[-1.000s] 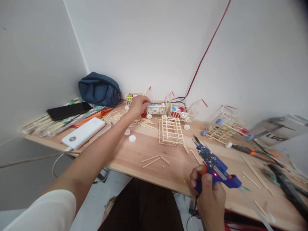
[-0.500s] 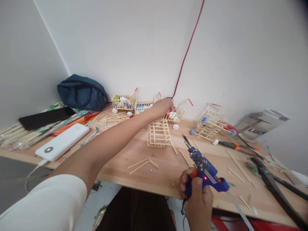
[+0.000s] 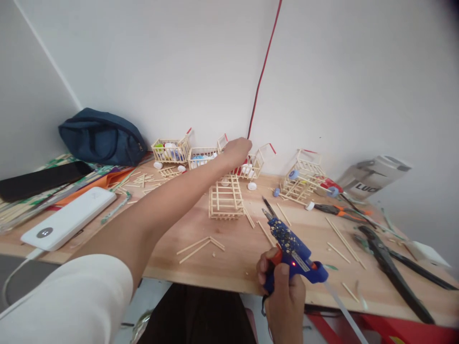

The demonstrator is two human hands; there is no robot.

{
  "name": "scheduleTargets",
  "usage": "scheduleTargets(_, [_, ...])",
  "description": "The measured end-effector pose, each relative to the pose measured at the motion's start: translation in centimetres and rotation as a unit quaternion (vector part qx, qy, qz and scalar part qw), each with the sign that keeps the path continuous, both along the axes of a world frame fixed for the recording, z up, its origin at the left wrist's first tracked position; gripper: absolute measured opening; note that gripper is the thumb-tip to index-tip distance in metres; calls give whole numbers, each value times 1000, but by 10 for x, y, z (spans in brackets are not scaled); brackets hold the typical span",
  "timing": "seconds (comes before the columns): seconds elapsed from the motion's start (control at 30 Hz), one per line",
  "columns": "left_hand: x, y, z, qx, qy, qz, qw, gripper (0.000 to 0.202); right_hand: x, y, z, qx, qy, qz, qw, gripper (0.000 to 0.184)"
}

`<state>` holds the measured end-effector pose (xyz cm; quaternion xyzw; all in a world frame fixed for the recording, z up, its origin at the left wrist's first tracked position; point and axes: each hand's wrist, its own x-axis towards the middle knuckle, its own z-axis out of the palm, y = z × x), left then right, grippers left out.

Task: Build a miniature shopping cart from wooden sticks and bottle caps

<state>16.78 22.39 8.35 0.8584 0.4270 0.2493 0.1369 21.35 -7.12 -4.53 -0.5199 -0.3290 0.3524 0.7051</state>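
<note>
My right hand (image 3: 285, 286) is wrapped round the grip of a blue glue gun (image 3: 292, 246), its fingers at the orange trigger. The nozzle points up and left over the table, a red light glows on its side, and a clear glue stick (image 3: 344, 310) trails from the rear. My left arm stretches across to the back, where my left hand (image 3: 238, 149) is above a small stick cart (image 3: 256, 167), touching or close to a red and black cable (image 3: 263, 69). Its fingers are hidden. Beneath the forearm lies a stick frame (image 3: 226, 198), apart from the glue gun.
More stick carts (image 3: 171, 152) stand along the wall, one (image 3: 303, 177) tipped at the right. Pliers (image 3: 339, 210), black cutters (image 3: 390, 270) and loose sticks lie rightward. At left are a white power bank (image 3: 70, 217), a phone (image 3: 45, 179) and a blue pouch (image 3: 102, 136).
The view has turned slightly right, so everything sits further left. My left hand has risen a little above the carts beside the cable. My right hand still holds the glue gun.
</note>
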Motion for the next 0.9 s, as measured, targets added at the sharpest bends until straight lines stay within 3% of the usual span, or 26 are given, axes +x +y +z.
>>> scheduleTargets(0.1, [-15, -16, 9, -36, -67, -6, 997, 22, 1, 1, -1, 3, -6, -8, 1000, 31])
scheduleTargets(0.2, [-42, -43, 10, -124, -135, -24, 983, 22, 2, 1, -2, 7, -5, 2, 1000, 32])
scheduleTargets(0.27, [-65, -64, 5, -291, -308, -59, 904, 18, 2, 1, -1, 1, -5, 7, 1000, 34])
scheduleTargets(0.4, [-113, -103, -10, -457, -462, -40, 759, 13, -2, 0, 7, 5, -11, 34, 999, 33])
scheduleTargets(0.47, [-133, -121, -18, -504, -487, -48, 712, 12, -7, -1, 13, 6, -14, 54, 998, 32])
scheduleTargets(0.53, [-151, -139, -25, -524, -506, -73, 681, 19, -14, -4, 19, 3, -29, 66, 997, 33])
scheduleTargets(0.63, [-170, -166, -35, -502, -532, -96, 675, 26, -23, -10, 23, -2, -58, 82, 995, 34])
scheduleTargets(0.77, [-185, -194, -47, -448, -521, -100, 719, 24, -30, -19, 21, -30, -108, 121, 986, 38])
scheduleTargets(0.9, [-191, -204, -56, -405, -510, -125, 748, 30, -32, -25, 24, -52, -173, 144, 973, 43])
